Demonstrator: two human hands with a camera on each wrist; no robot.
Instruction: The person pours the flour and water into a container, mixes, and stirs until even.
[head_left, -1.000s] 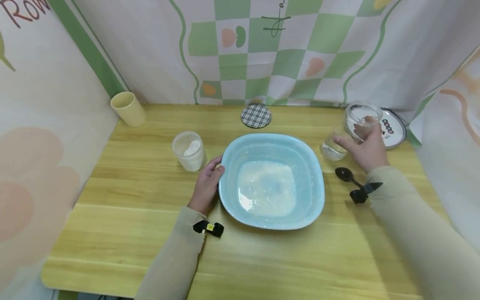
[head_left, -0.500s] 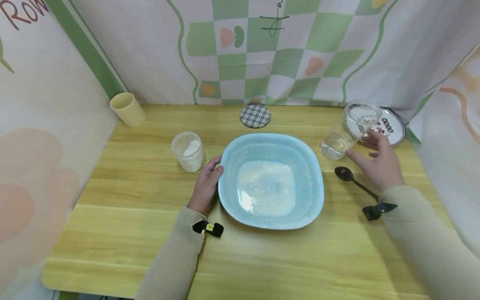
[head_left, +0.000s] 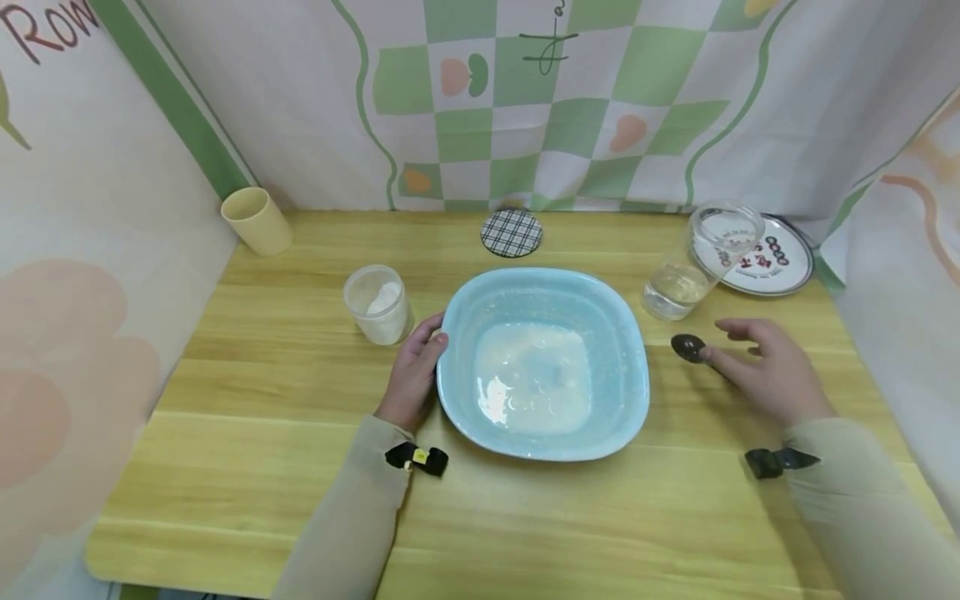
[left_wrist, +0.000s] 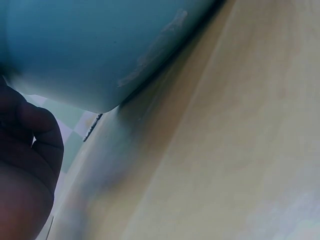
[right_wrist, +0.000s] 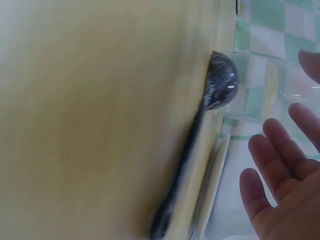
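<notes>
A light blue basin (head_left: 617,367) holds a whitish liquid (head_left: 536,379). My left hand (head_left: 408,375) grips its left rim, thumb at the edge; in the left wrist view the curled fingers lie beside the basin's outer wall (left_wrist: 95,50). My right hand (head_left: 776,375) hovers over a dark spoon (head_left: 686,347), covering most of its handle in the head view. The right wrist view has the whole spoon (right_wrist: 221,80) on the table, with the fingers (right_wrist: 270,160) spread apart from it. Just beyond stands a clear glass jar (head_left: 675,287) with some clear liquid.
Left of the basin is a clear tub (head_left: 381,308) of white powder. A yellow cup (head_left: 258,223) stands at the back left, a checked coaster (head_left: 512,233) at the back middle. A patterned plate (head_left: 791,271) lies behind the jar. Printed cloth walls border the table (head_left: 247,467).
My right hand has let go of the glass jar and drawn back toward me, down over the spoon. The jar stays standing in place. My left hand keeps its hold on the basin.
</notes>
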